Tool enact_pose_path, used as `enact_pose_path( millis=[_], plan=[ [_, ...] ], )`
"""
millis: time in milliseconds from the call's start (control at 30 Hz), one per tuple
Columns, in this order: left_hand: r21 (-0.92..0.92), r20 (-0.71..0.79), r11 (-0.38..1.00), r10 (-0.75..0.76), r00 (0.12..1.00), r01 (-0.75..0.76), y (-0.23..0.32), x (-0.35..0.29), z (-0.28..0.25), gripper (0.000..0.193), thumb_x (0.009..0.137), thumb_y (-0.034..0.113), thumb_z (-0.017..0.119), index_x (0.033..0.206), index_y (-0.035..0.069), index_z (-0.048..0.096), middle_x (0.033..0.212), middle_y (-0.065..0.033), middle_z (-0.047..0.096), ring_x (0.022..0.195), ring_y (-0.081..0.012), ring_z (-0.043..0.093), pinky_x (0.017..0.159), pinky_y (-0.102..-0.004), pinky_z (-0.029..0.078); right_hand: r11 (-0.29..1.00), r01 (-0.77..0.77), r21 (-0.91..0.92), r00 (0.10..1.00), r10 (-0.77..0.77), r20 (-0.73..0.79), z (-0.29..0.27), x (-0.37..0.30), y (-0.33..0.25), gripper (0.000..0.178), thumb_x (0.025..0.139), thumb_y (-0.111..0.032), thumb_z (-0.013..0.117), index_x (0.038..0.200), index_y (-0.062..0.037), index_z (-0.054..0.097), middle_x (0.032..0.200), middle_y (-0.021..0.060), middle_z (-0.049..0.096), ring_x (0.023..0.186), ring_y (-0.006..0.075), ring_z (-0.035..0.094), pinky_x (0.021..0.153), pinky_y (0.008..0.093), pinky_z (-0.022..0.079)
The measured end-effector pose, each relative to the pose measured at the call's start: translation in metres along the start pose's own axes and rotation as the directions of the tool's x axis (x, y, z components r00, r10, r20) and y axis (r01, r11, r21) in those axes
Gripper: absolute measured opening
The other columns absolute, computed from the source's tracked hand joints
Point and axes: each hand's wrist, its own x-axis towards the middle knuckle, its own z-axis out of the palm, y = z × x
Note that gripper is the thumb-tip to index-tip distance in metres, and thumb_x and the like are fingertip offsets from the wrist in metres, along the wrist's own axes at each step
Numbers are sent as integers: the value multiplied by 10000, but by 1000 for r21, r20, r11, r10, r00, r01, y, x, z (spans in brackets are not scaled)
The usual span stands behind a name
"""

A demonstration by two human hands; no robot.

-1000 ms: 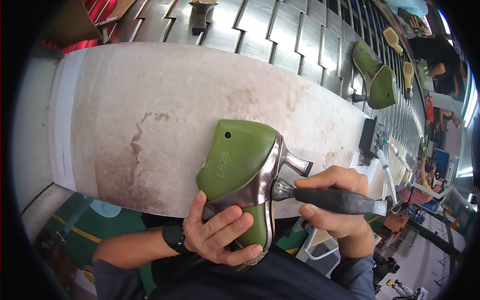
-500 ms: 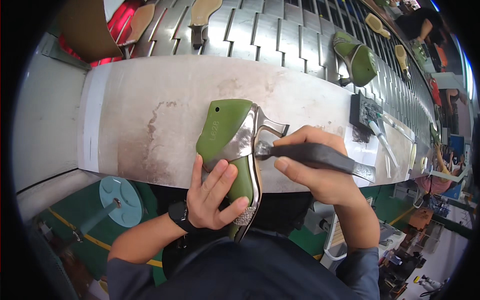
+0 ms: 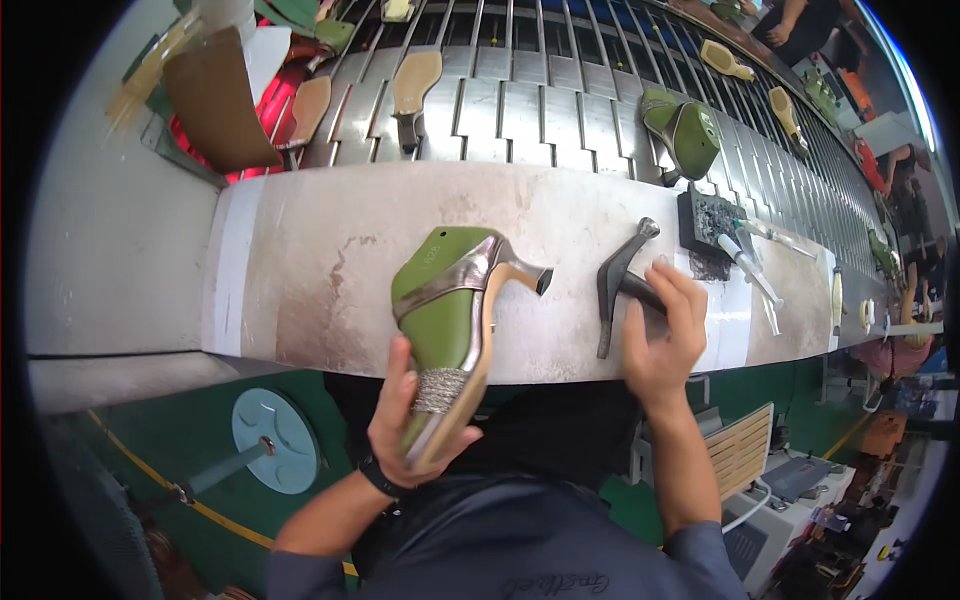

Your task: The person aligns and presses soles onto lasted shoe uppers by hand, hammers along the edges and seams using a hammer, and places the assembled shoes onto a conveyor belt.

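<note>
My left hand (image 3: 393, 415) grips a high-heeled sandal (image 3: 468, 268) by its toe end, above the near edge of the bench. The sandal has metallic straps and a glittery toe band, and is fitted over a green shoe last (image 3: 440, 330). Its heel points right. To the right, a hammer (image 3: 612, 285) with a dark head rests on the bench top. My right hand (image 3: 668, 335) is at the hammer's handle, thumb and fingers apart with the handle between them; the handle's end is hidden by the hand.
A pale, stained bench (image 3: 300, 230) runs across in front of me. Behind it, a metal slat conveyor (image 3: 560, 120) carries more shoe parts and another green last (image 3: 690, 140). A black block (image 3: 705, 215) and syringes (image 3: 750, 270) lie at the right. A blue round stool (image 3: 275, 440) stands below left.
The hammer has gone from the sandal's side to the bench on the right, and my right hand has loosened. My left hand has shifted its hold to the toe and tilted the sandal.
</note>
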Motion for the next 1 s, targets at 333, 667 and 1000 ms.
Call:
enact_pose_path(
  millis=[333, 667, 1000],
  plan=[
    [-842, 330, 295, -380, 864, 452, 7, 53, -79, 689, 1082, 507, 561, 1575, 44, 428, 1637, -236, 432, 1516, -359, 435, 1188, -554, 437, -730, -653, 200, 575, -306, 759, 26, -42, -85, 914, 1054, -715, 320, 1548, 51, 399, 1362, 337, 629, 1063, 425, 736, 891, 473, 620],
    [329, 183, 944, -68, 981, 4, -2, 80, -41, 408, 854, 54, 788, 1240, -27, 687, 1239, -229, 730, 1121, -377, 723, 965, -402, 574, 181, -490, 853, 770, 548, 327, 75, 117, -22, 428, 1014, -188, 670, 1353, 57, 579, 1210, 165, 693, 1024, 245, 708, 948, 426, 582],
    [364, 172, 925, -178, 969, 106, -28, 117, -50, 609, 862, 82, 800, 1417, -31, 577, 1283, -233, 712, 1188, -376, 699, 1026, -433, 543, 976, -197, 98, 882, 220, -416, 123, 168, 43, 509, 923, -173, 709, 1393, -2, 613, 1284, 224, 701, 1258, 386, 649, 1100, 450, 481]
  ],
)
